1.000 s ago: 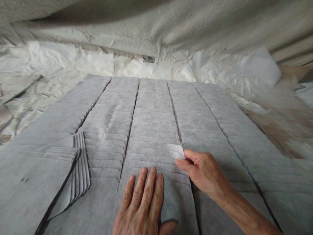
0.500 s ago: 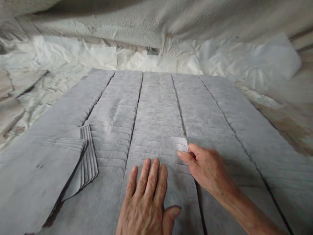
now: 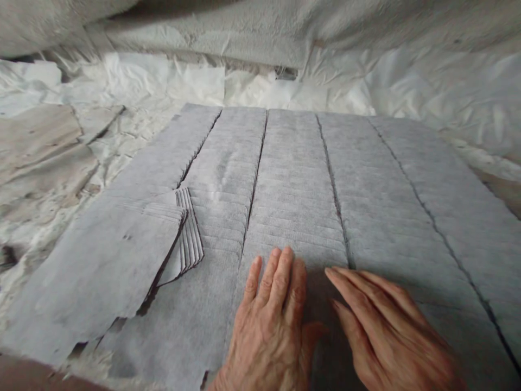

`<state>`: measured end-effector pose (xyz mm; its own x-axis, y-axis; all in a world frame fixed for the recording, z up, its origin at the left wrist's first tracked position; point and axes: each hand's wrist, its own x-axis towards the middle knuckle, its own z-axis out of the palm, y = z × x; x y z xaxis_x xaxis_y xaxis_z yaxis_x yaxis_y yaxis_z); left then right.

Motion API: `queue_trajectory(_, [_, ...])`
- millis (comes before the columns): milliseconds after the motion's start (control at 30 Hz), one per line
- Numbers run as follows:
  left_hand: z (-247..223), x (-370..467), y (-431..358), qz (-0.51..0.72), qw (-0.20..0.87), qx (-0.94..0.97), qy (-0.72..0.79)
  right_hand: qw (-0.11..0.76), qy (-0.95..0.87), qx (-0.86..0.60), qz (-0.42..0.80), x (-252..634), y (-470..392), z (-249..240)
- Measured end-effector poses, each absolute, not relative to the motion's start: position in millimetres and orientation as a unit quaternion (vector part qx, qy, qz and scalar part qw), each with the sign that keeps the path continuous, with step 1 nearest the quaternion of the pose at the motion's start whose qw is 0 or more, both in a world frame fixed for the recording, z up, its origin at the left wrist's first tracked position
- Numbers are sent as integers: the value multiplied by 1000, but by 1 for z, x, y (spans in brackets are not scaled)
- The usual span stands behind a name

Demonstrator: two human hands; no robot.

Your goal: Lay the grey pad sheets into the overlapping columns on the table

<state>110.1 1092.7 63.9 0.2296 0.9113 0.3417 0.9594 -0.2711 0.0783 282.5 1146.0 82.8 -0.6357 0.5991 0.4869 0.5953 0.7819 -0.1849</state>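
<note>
Five rows of grey felt sheets (image 3: pixel 293 179), overlapped like shingles, lie side by side across the white crumpled sheeting (image 3: pixel 134 92). One smaller fanned stack (image 3: pixel 188 231) sits skewed over the second row from the left. Two hands, both at the near edge. Left hand (image 3: pixel 271 326): flat, fingers together, pressing on the middle row. Right hand (image 3: pixel 382 326): flat, fingers extended, holding nothing. Half a second ago the right hand pinched a sheet corner; now released.
</note>
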Motion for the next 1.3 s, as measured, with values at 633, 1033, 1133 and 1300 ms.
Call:
queue_trajectory(633, [44,80,1037,-190,144,-787,-569,212,-933,-287,38,283,1125,64])
queue_trajectory(1033, [47,83,1029,-287,141,-727,-608,238,-940,-242,33,274,1126,66])
queue_trajectory(1133, [53,69,1018,-270,123,-717,-631,201,-947,-235,90,269,1124,69])
queue_trajectory(1300, [59,57,1018,-245,98,-714,-648,183,-950,-233,100,267,1126,69])
